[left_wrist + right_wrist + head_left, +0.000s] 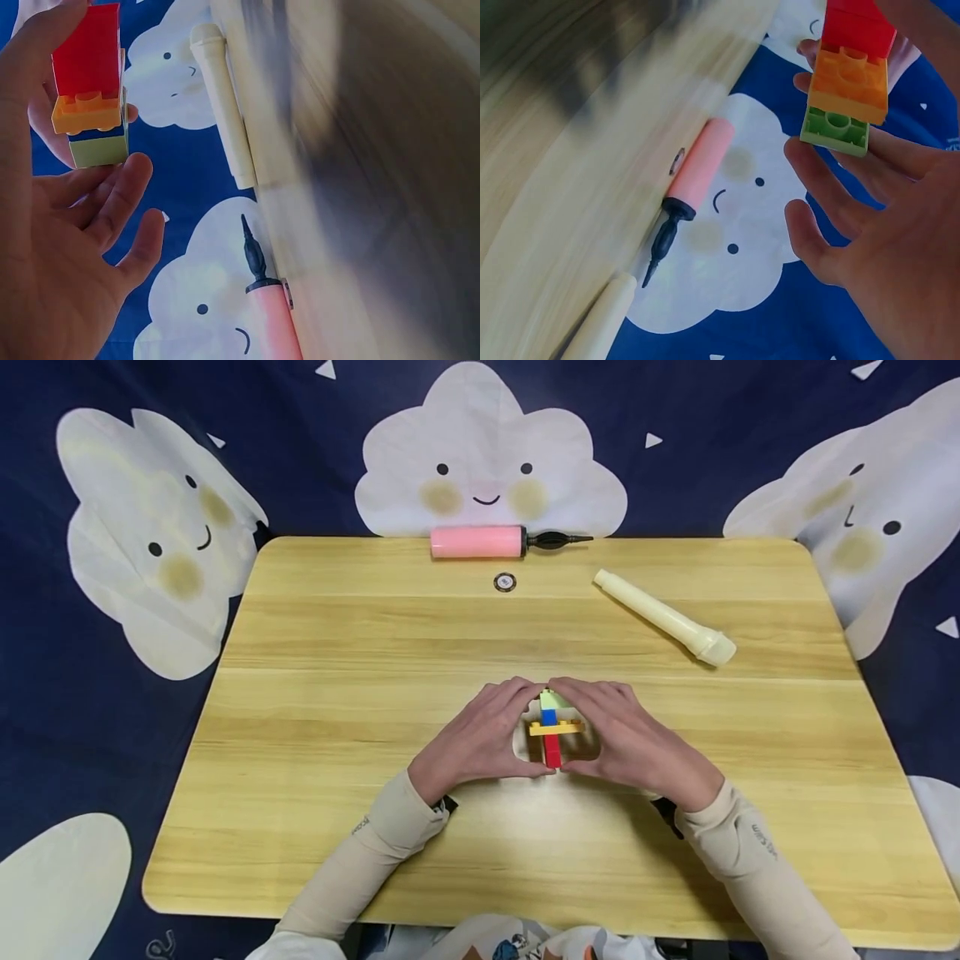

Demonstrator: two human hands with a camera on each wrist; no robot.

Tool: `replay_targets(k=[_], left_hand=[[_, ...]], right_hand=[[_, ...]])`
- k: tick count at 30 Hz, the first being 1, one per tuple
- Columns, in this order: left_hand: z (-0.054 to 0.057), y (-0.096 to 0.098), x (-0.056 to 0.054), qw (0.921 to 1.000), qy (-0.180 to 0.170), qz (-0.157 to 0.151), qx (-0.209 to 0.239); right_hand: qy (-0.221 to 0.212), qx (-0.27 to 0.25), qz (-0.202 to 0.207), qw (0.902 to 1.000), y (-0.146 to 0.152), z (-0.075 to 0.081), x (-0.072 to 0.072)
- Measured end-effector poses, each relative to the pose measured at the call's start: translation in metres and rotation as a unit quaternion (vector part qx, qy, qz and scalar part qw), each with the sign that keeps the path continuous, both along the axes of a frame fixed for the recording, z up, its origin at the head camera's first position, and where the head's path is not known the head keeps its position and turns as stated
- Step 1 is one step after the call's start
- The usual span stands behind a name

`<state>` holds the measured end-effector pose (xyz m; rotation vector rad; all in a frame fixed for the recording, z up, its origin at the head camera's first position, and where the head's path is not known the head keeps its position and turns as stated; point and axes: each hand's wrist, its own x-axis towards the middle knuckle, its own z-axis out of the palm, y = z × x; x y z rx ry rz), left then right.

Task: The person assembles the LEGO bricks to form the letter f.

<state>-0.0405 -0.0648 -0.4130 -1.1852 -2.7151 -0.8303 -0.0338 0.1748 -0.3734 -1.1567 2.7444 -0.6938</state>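
A small stack of toy building bricks is held between both hands in front of me, its red brick point(552, 752) nearest my body. An orange brick point(556, 728) sticks out crosswise, then come a blue brick point(549, 717) and a light green brick point(555, 700) at the far end. My left hand point(483, 739) pinches the stack from the left, thumb at the red end and fingertips by the green one. From the right, my right hand point(633, 735) grips it the same way. Hollow undersides of the green brick point(832, 135) and studs on the orange brick point(88, 111) show in the wrist views.
At the table's back edge lies a pink hand pump point(477, 542) with a black nozzle. A round black-and-white chip point(505, 582) is just in front of it. Back right, a cream microphone-shaped stick point(660, 615) lies diagonally. The wooden table point(337, 710) borders a dark blue cloud-print cloth point(300, 460).
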Motion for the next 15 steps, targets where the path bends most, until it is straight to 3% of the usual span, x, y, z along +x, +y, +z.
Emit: replay_targets(k=[7,15], left_hand=[[0.0036,-0.0019,-0.0016,0.9999,-0.007,0.009,-0.006],[0.0091,-0.0035,-0.0058,0.9995,-0.016,0.027,-0.010]], right_hand=[[0.040,0.009,0.004,0.9991,-0.0022,0.0010,-0.0021],[0.078,-0.024,0.014,0.9966,-0.0034,0.0004,-0.0094]])
